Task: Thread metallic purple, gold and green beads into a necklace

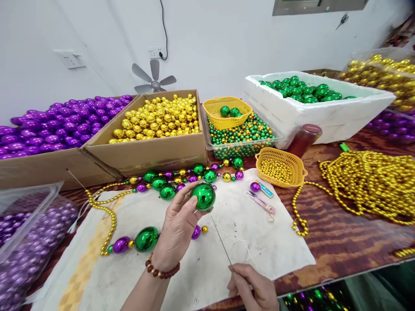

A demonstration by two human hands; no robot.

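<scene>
My left hand [177, 229] curls around 1 green ball [205, 195], covering part of a beaded strand [146, 239]; my right hand [253, 287], cut off below, pinches a long needle [221, 239].

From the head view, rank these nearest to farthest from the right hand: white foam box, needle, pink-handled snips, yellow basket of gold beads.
Measured from the right hand:
1. Needle, held in its fingers.
2. Pink-handled snips, lying beyond the hand.
3. Yellow basket of gold beads, behind the snips.
4. White foam box, farther back.
</scene>
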